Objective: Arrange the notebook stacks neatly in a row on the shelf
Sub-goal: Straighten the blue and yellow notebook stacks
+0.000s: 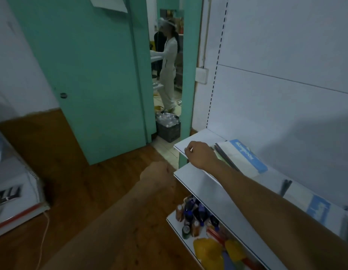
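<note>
The right hand [200,153] reaches over the front left corner of the top shelf [200,138], its fingers curled at the shelf's edge, though what they grip cannot be told; a notebook stack [245,155] with a blue cover lies just beside it, to the right of the wrist; a second stack [316,208] sits further right on the same shelf; the left hand [156,173] hangs clear of the shelving, fingers curled into a fist around nothing; bottles [192,213] crowd the lowest shelf.

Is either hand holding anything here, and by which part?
The right hand grips the top shelf by its front edge. The left hand is a fist holding nothing.
</note>
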The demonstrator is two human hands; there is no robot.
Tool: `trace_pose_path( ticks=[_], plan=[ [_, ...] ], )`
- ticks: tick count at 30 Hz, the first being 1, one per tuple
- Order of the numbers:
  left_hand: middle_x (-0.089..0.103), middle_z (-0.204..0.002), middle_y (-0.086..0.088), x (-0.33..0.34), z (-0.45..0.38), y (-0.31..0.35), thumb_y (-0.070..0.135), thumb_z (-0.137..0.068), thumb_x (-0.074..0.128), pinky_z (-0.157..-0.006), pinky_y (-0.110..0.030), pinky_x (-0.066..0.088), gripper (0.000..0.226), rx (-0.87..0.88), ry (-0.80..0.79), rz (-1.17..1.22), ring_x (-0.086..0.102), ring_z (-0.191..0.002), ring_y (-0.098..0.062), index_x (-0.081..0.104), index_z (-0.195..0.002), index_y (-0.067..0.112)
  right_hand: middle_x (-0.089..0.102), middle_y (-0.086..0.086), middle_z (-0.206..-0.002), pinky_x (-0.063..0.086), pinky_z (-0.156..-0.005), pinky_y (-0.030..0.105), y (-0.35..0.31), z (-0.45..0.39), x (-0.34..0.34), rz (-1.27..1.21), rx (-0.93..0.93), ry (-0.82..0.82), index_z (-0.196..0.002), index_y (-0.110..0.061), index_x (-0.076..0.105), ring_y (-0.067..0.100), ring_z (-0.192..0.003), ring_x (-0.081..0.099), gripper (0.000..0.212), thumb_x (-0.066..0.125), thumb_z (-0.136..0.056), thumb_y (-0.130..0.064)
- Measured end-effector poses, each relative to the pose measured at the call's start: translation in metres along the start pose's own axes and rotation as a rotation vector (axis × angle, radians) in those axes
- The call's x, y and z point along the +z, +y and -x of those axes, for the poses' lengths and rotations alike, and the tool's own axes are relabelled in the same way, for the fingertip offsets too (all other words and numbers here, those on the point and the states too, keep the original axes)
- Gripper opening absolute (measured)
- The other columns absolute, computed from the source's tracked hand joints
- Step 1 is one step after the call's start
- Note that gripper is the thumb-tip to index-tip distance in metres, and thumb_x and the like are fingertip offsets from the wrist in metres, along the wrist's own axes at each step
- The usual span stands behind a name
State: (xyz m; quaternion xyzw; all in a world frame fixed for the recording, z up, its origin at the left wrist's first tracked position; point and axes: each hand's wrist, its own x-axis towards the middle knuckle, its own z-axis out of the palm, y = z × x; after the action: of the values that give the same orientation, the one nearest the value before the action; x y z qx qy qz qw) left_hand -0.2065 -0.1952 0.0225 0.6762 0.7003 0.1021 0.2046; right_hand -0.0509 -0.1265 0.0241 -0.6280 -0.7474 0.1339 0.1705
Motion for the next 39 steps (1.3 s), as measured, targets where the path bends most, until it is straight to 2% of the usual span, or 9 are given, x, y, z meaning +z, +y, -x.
trace_pose_path(
  ticks=[7,11,14,21,27,30,33,35,39],
  plan=[
    [0.066,-0.106,-0.004,0.005,-0.054,-0.011,0.020,-0.094,0.055,-0.071,-0.020,0.043,0.019,0.043,-0.042,-0.016,0.056,-0.085,-0.011,0.064,-0.110,0.014,0.065,0.007,-0.113,0.048,-0.089,0.031,0.004,-0.057,0.017,-0.002,0.025,-0.043,-0.114,-0.012,0.059,0.020,-0.099,0.061,0.034,0.042,-0.098,-0.037],
    [0.061,-0.091,-0.003,0.008,-0.100,0.003,0.020,-0.095,0.051,-0.068,-0.021,0.044,0.014,0.031,-0.063,0.019,0.060,-0.084,-0.015,0.063,-0.095,0.013,0.066,0.008,-0.105,0.047,-0.084,0.031,0.029,-0.093,0.018,-0.049,0.033,-0.033,-0.110,-0.010,0.060,0.019,-0.090,0.058,0.032,0.042,-0.098,-0.034],
    [0.064,-0.090,-0.013,0.013,-0.140,0.021,0.024,-0.095,0.051,-0.067,-0.021,0.044,0.023,0.044,-0.100,0.079,0.064,-0.087,-0.022,0.063,-0.096,0.005,0.065,0.009,-0.103,0.044,-0.081,0.029,0.059,-0.120,0.016,-0.054,0.082,-0.028,-0.111,-0.009,0.060,0.023,-0.095,0.060,0.034,0.041,-0.098,-0.034],
    [0.064,-0.103,-0.005,0.036,-0.202,0.088,0.029,-0.094,0.053,-0.080,-0.025,0.053,0.024,0.150,-0.237,0.189,0.061,-0.086,-0.015,0.065,-0.107,0.012,0.062,0.008,-0.111,0.047,-0.085,0.031,0.146,-0.142,0.004,0.102,0.297,0.079,-0.109,-0.010,0.060,0.023,-0.101,0.059,0.033,0.040,-0.097,-0.033],
    [0.069,-0.100,-0.017,0.069,-0.227,0.140,0.027,-0.091,0.051,-0.083,-0.040,0.058,0.031,0.265,-0.468,0.202,0.068,-0.090,-0.030,0.067,-0.096,0.001,0.050,0.011,-0.119,0.042,-0.092,0.036,0.213,-0.118,-0.016,0.214,0.657,0.049,-0.121,-0.009,0.049,0.027,-0.110,0.051,0.035,0.041,-0.094,-0.030],
    [0.069,-0.091,-0.013,0.088,-0.239,0.154,0.025,-0.091,0.051,-0.074,-0.038,0.060,0.025,0.250,-0.615,0.180,0.068,-0.081,-0.024,0.064,-0.093,0.003,0.050,0.012,-0.121,0.045,-0.094,0.038,0.233,-0.101,-0.017,0.139,0.819,0.009,-0.122,-0.008,0.048,0.027,-0.111,0.051,0.040,0.045,-0.093,-0.035],
    [0.061,-0.078,-0.007,0.097,-0.247,0.158,0.024,-0.091,0.053,-0.052,-0.020,0.049,0.018,0.244,-0.714,0.141,0.059,-0.065,-0.017,0.059,-0.087,0.008,0.053,0.013,-0.116,0.050,-0.090,0.040,0.242,-0.086,-0.006,0.057,0.901,-0.037,-0.120,-0.005,0.052,0.027,-0.104,0.056,0.046,0.043,-0.093,-0.041],
    [0.062,-0.083,-0.010,0.103,-0.255,0.157,0.026,-0.089,0.055,-0.050,-0.019,0.043,0.023,0.254,-0.737,0.144,0.058,-0.065,-0.017,0.060,-0.094,0.005,0.053,0.012,-0.116,0.050,-0.090,0.040,0.240,-0.081,-0.001,0.069,0.936,-0.015,-0.121,-0.007,0.053,0.027,-0.103,0.056,0.046,0.042,-0.092,-0.042],
    [0.064,-0.094,-0.016,0.110,-0.265,0.155,0.023,-0.088,0.056,-0.054,-0.021,0.047,0.034,0.281,-0.781,0.225,0.058,-0.069,-0.018,0.060,-0.112,0.000,0.054,0.014,-0.119,0.045,-0.089,0.036,0.231,-0.078,-0.001,0.093,1.025,0.028,-0.120,-0.008,0.052,0.029,-0.109,0.053,0.044,0.045,-0.091,-0.039]
  ],
)
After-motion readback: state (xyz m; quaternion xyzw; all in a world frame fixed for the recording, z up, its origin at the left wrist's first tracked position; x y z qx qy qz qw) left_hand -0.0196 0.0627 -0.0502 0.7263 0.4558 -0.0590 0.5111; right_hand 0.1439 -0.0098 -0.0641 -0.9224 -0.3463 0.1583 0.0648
